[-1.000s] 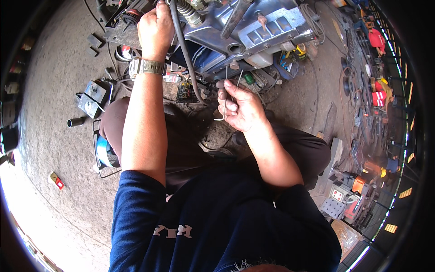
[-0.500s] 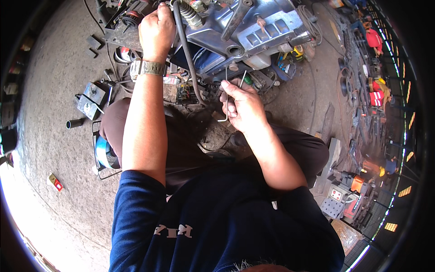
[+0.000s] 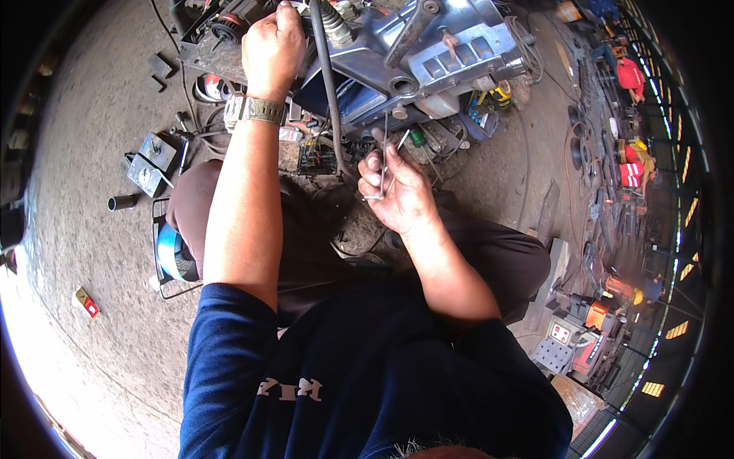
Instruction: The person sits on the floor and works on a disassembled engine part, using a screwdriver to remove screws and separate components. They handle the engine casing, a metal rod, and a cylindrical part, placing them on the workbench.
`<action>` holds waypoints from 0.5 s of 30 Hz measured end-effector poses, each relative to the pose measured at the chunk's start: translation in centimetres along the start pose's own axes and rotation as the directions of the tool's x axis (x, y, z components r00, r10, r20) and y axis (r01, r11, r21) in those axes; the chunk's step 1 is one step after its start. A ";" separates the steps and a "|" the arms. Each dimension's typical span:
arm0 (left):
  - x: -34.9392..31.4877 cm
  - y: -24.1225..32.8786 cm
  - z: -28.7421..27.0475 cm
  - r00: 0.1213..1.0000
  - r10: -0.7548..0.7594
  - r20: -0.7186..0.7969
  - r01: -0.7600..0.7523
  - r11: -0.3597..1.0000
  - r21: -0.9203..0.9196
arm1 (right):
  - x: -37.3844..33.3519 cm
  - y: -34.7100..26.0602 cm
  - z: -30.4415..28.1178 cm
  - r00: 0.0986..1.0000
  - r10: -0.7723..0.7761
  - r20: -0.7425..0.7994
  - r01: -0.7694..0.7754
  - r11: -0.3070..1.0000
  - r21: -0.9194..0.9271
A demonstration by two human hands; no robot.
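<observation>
Right hand (image 3: 405,195) pinches a bent rod (image 3: 384,170) pointing to twelve o'clock, toward the metal housing (image 3: 375,60); left hand (image 3: 273,53) curled, its grip unclear.

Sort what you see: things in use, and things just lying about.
Apparently in use:
- thin metal rods, held in the right hand
- blue-grey metal housing, beyond that hand

Apparently just lying about:
- short dark pipe, on the floor
- small red-and-tan box, on the floor
</observation>
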State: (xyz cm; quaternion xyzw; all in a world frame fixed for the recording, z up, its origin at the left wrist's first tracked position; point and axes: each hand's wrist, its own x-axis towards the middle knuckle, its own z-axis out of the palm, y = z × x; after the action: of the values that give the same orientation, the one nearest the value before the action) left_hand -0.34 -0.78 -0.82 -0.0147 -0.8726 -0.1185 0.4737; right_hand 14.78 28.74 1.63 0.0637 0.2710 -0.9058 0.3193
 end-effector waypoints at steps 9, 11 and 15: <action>0.4 0.5 -0.2 0.996 -0.013 -0.085 0.012 1.000 -0.009 | -1.1 -0.1 1.1 0.983 -0.008 0.185 0.029 0.993 -0.115; 0.5 0.3 -0.1 0.998 -0.007 -0.067 0.004 0.999 -0.046 | -1.2 0.0 0.6 0.967 0.003 0.256 0.052 0.976 -0.209; 0.4 0.5 -0.2 0.995 -0.096 0.015 0.097 0.989 -0.115 | -1.1 -0.1 -0.1 0.962 0.012 0.274 0.082 0.941 -0.328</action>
State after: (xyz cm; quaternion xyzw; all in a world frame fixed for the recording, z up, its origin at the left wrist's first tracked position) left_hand -0.33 -0.40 -0.31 -0.0005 -0.8663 -0.1913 0.4615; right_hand 15.53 29.49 1.87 -0.1217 0.3764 -0.8518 0.3434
